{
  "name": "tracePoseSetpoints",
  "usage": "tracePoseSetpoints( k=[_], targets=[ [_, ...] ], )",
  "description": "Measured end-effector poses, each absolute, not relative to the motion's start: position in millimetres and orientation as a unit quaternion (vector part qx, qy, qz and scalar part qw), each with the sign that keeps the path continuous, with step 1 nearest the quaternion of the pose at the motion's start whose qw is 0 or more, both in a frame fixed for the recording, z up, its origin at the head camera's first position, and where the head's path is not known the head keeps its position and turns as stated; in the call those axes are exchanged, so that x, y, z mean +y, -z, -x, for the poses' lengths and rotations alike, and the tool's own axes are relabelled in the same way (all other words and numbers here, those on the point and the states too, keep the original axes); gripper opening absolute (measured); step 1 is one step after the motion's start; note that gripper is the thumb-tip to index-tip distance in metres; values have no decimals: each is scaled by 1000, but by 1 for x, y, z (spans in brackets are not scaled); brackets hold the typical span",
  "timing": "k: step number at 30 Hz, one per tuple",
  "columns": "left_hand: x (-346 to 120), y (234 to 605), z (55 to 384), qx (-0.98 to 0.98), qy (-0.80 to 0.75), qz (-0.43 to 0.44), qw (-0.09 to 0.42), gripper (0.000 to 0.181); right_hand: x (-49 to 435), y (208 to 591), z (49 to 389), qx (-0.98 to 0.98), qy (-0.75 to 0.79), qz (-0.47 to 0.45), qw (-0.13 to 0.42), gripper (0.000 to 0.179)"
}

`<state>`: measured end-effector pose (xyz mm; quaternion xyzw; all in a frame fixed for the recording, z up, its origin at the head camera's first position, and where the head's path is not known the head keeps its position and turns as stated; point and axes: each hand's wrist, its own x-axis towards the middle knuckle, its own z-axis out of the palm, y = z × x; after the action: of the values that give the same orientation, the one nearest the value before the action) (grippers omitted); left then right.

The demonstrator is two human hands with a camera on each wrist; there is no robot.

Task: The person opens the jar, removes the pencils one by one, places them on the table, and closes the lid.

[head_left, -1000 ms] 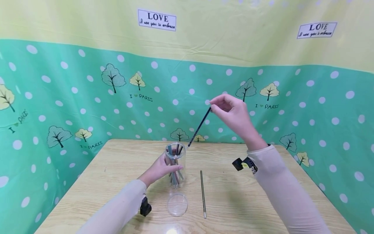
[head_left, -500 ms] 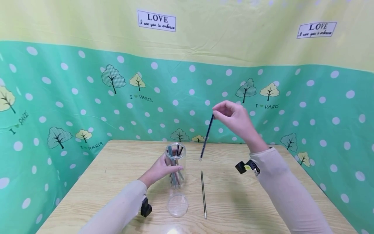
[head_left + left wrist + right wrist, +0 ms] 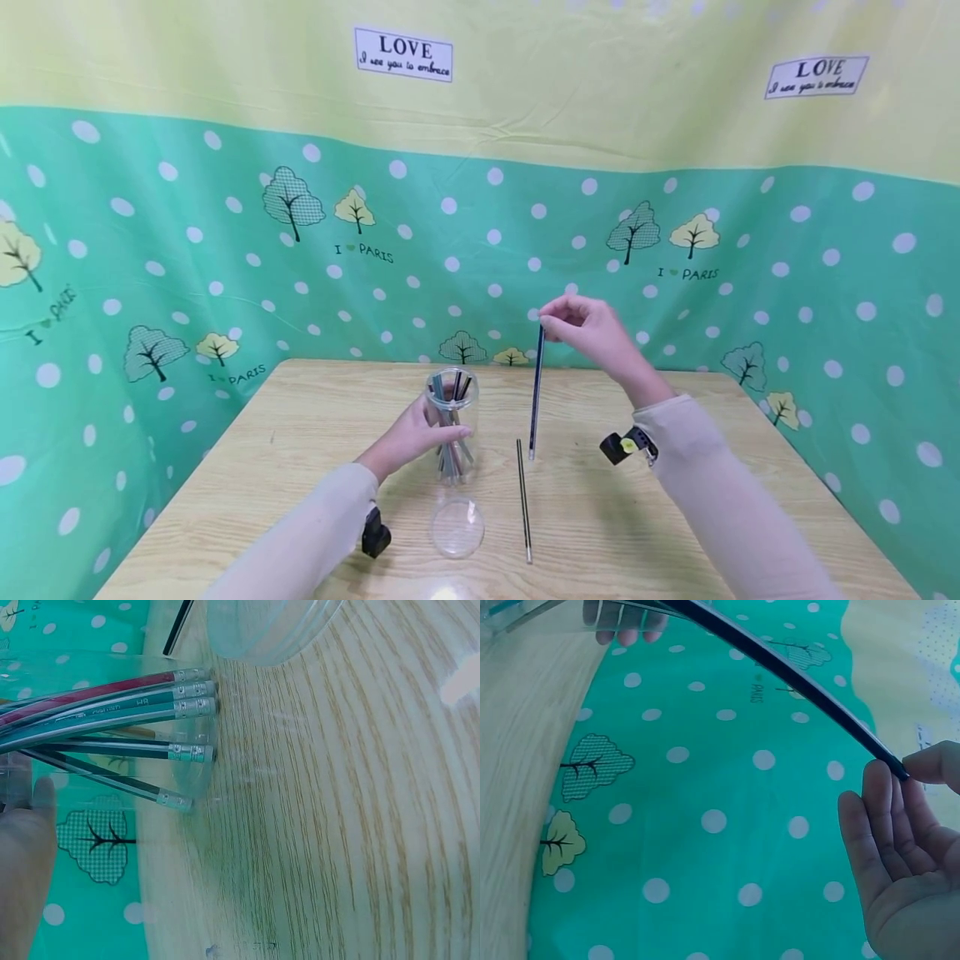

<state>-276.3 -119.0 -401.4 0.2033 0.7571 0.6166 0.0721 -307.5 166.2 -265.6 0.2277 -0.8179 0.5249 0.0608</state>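
Note:
My left hand [image 3: 414, 435] grips a clear plastic jar [image 3: 467, 421] that stands upright on the table. Inside the jar lean several pencils [image 3: 105, 712], teal, red and dark, their metal ferrules down at the jar's bottom in the left wrist view. My right hand [image 3: 596, 337] pinches the top end of a dark pencil [image 3: 537, 392] between thumb and fingers; the pencil hangs almost upright, to the right of the jar. In the right wrist view the same dark pencil [image 3: 795, 679] runs up and left from the fingertips. A dark striped pencil [image 3: 523, 504] lies on the table below it.
A round clear lid [image 3: 457, 527] lies on the wooden table [image 3: 337, 400] in front of the jar. Behind the table hangs a green and yellow printed curtain [image 3: 420, 208], which also runs along both sides.
My right hand has come down and the dark pencil in it has swung from slanting beside the jar's mouth to nearly upright, farther right. The left hand and jar stay put.

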Motion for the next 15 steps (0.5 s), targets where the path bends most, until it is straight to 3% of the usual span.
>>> tracePoseSetpoints(
  k=[15],
  targets=[
    [-121, 426, 294, 746, -627, -218, 52, 73, 168, 317, 321, -823, -537, -184, -26, 23]
  ],
)
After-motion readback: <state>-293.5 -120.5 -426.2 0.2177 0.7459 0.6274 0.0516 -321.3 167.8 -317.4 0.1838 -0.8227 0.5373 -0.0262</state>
